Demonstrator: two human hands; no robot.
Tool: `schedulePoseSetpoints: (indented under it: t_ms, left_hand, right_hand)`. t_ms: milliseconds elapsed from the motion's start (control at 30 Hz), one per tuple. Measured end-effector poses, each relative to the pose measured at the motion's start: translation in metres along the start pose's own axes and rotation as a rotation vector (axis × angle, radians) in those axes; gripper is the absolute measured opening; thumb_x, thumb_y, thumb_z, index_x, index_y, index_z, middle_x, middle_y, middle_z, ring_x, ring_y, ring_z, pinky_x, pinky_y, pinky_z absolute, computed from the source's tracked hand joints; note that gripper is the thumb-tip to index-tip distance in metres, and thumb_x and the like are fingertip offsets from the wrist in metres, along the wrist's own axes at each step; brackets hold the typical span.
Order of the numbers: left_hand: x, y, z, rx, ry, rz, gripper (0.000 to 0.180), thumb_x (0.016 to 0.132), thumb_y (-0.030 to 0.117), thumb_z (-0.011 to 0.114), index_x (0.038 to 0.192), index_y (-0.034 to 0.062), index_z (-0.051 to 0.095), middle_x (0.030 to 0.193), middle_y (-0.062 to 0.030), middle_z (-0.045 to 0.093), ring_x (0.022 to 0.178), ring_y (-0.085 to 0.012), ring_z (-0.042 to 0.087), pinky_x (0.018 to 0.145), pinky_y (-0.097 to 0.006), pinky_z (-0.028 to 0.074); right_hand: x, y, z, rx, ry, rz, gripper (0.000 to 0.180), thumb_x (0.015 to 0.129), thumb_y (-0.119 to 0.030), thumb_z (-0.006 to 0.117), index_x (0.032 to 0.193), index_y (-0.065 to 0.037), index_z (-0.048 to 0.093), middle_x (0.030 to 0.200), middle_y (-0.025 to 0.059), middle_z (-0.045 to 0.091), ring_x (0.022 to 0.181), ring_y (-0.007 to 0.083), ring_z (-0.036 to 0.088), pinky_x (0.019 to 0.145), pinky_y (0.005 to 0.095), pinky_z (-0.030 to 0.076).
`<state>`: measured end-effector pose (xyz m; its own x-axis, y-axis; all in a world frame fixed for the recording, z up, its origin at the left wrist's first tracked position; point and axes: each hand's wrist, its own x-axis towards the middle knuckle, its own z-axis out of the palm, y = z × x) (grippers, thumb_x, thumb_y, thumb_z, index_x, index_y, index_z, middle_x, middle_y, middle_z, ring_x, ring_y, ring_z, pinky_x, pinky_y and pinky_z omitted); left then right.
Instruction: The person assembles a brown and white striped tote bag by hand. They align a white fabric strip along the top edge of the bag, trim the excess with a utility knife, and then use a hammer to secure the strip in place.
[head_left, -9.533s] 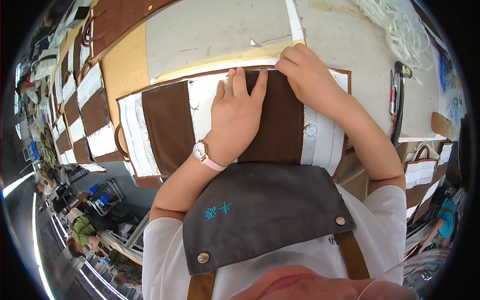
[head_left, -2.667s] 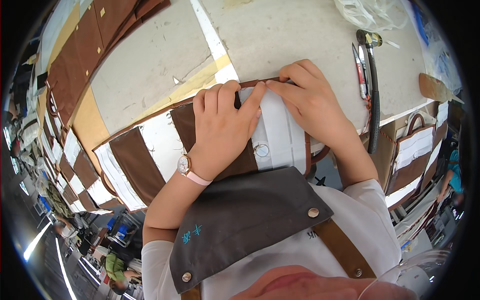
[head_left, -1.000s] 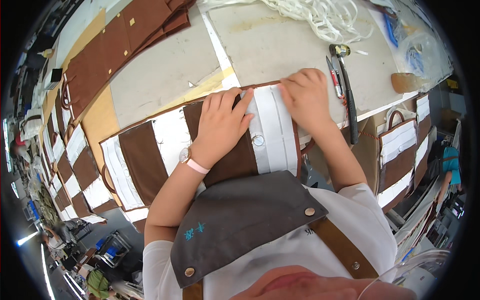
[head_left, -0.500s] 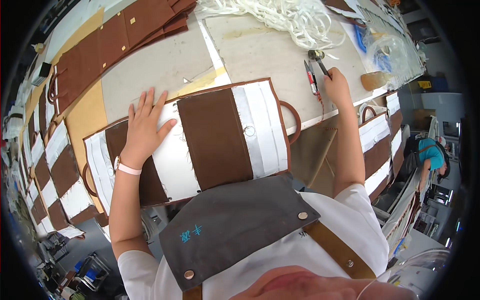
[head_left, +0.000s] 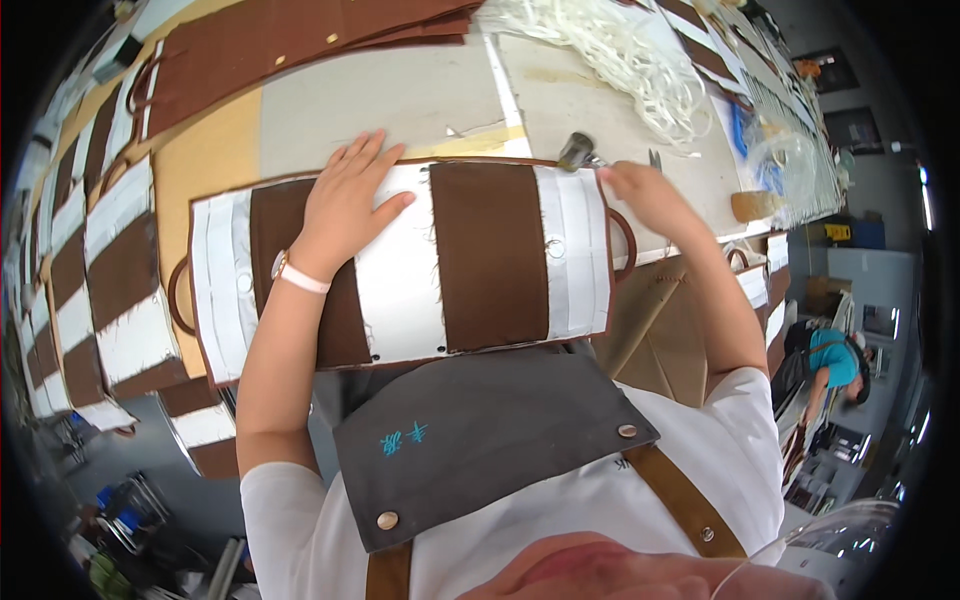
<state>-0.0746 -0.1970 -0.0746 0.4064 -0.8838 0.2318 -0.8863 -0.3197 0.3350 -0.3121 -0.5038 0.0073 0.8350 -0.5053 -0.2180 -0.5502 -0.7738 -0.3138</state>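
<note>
A brown-and-white striped bag panel (head_left: 490,255) with brown loop handles at both ends lies flat across the near edge of the workbench (head_left: 400,95). My left hand (head_left: 345,205) rests flat on it, fingers spread, over a white stripe left of the middle. My right hand (head_left: 640,190) is at the panel's far right corner, closed around a hammer whose metal head (head_left: 577,152) sticks out to the left, just above the panel's far edge. A small metal snap (head_left: 555,247) sits in the right white stripe.
A heap of white cord (head_left: 620,50) lies at the back right. Brown panels (head_left: 300,40) lie at the back, more striped panels (head_left: 90,270) stacked to the left. A wooden block (head_left: 752,205) sits near the right edge. A person in a teal top (head_left: 835,360) stands far right.
Both hands had been pressing the folded panel; it now lies spread out. My right hand reached to the hammer at the right and has brought it to the panel's far corner.
</note>
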Motion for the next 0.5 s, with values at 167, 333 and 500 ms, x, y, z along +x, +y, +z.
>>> schedulePoseSetpoints:
  t_ms: [167,333,500]
  left_hand:
    - [0.0,0.0,-0.007,-0.062,-0.021,-0.029,0.06,0.091,0.037,0.067,0.142,0.009,0.053,0.153,-0.0169,0.044,0.145,-0.0335,0.036,0.12,-0.045,0.026]
    - [0.004,-0.007,-0.005,-0.221,-0.039,-0.002,0.061,0.088,0.034,0.072,0.141,0.0085,0.054,0.153,-0.0167,0.045,0.146,-0.0315,0.035,0.121,-0.044,0.026]
    - [0.003,-0.009,-0.006,-0.222,-0.083,-0.028,0.063,0.087,0.03,0.073,0.142,0.008,0.053,0.153,-0.0161,0.044,0.147,-0.031,0.034,0.122,-0.044,0.024]
  right_hand:
    - [-0.002,-0.072,-0.058,0.506,0.113,-0.011,0.045,0.104,-0.042,0.048,0.082,-0.004,0.053,0.067,0.0051,0.047,0.065,0.0166,0.045,0.062,0.0342,0.041]
    - [0.028,-0.115,0.014,0.182,0.315,-0.396,0.047,0.107,-0.042,0.04,0.091,-0.002,0.059,0.074,0.02,0.064,0.069,0.0383,0.062,0.067,0.0489,0.047]
    - [0.037,-0.124,0.015,-0.263,-0.163,-0.284,0.047,0.105,-0.041,0.042,0.094,0.0,0.061,0.081,0.0218,0.066,0.081,0.0422,0.063,0.075,0.0502,0.049]
